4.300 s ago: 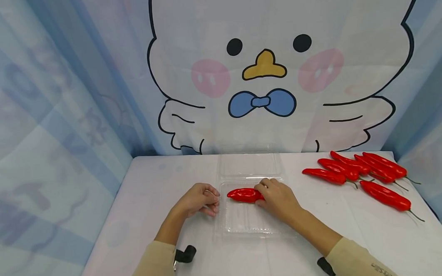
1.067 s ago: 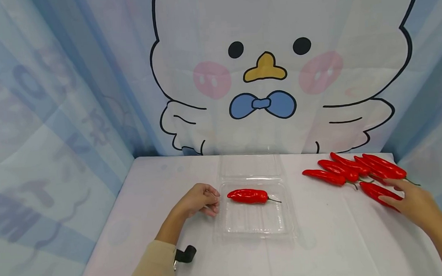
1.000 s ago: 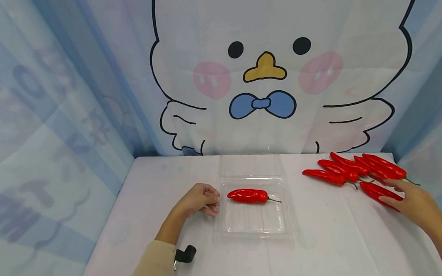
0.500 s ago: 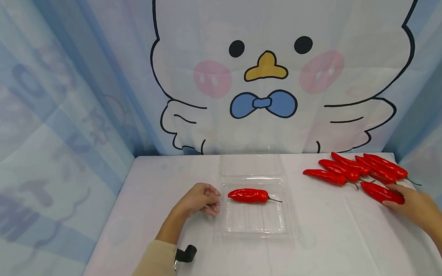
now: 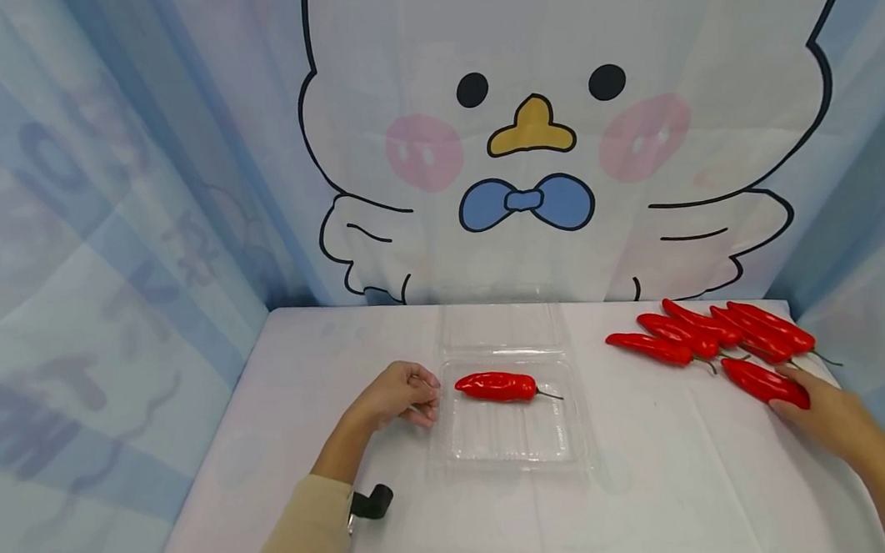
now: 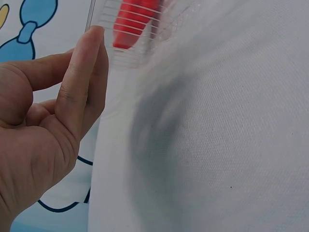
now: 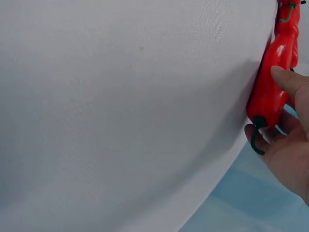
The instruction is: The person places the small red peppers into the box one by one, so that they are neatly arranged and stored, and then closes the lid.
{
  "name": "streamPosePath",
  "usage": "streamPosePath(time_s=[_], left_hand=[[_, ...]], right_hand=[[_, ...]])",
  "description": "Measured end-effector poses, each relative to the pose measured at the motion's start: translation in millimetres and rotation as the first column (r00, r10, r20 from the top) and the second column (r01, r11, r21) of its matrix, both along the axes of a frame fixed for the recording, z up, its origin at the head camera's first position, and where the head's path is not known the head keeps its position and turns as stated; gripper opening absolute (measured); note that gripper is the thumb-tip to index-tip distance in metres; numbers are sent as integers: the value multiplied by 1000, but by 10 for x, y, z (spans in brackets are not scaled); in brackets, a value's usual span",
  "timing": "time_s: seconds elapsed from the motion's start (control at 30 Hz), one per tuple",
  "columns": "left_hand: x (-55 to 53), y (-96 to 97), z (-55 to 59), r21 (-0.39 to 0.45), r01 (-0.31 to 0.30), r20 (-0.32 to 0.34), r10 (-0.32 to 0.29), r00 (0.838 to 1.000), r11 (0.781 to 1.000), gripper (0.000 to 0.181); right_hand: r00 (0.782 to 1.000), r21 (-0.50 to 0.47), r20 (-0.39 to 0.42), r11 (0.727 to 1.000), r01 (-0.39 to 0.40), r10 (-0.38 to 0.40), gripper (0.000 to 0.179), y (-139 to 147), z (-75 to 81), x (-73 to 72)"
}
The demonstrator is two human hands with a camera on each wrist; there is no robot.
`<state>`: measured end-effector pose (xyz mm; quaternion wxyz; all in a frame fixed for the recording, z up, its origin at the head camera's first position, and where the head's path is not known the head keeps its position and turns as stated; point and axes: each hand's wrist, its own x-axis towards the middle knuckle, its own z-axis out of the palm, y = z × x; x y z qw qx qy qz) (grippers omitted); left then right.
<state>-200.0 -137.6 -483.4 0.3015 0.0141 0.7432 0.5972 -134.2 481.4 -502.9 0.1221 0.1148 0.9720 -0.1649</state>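
Five red peppers (image 5: 708, 323) together by far right corner of tabletop (image 5: 463, 526); one lone pepper (image 5: 497, 386) inside open clear container (image 5: 507, 440); one held pepper (image 5: 759, 380) near right edge, pinched in right hand (image 5: 828, 415): seven in total. For held one, slanting long axis, tip toward far left corner. Left hand (image 5: 396, 393) at container's left rim; whether pinching, cannot tell.

Head view bright, evenly lit, diffuse. White highlights on glossy red pepper (image 5: 497, 387); faint glints along clear container (image 5: 496, 445). Left curtain (image 5: 97, 286) soft, low in detail. Wrist views greyer, dimmer: broad, soft-edged shadows across desk (image 7: 120, 116); desk edge bowed in right wrist view.
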Motion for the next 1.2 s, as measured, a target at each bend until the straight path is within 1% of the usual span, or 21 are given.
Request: streamPosePath(time_s=[0.17,0.37,0.47,0.63,0.77,0.97,1.2], left_hand=[[-7,1,-7,0,-5,-3,5,1000,1000,15],[-2,1,-13,-15,-4,-2,4,1000,1000,14],[3,3,-6,-18,-4,0,4,1000,1000,14],[7,6,14,-17,-3,1,3,1000,1000,15],[3,13,7,-17,-1,-1,1,1000,1000,15],[-7,23,1,-18,6,-3,-6,1000,1000,17],[-1,11,6,-19,9,-3,-9,1000,1000,16]], right_hand=[[1000,-1,-22,1000,7,-7,87,3,-17,14],[999,0,-27,999,-47,47,82,62,-27,31],[998,-5,-24,999,-53,53,82,78,-29,26],[999,-23,-19,999,-33,32,82,84,-32,15],[999,-43,-23,999,-28,27,82,95,-31,13],[999,-58,-52,998,-19,16,81,102,-30,31],[998,-81,-56,997,0,-5,82,81,-36,59]])
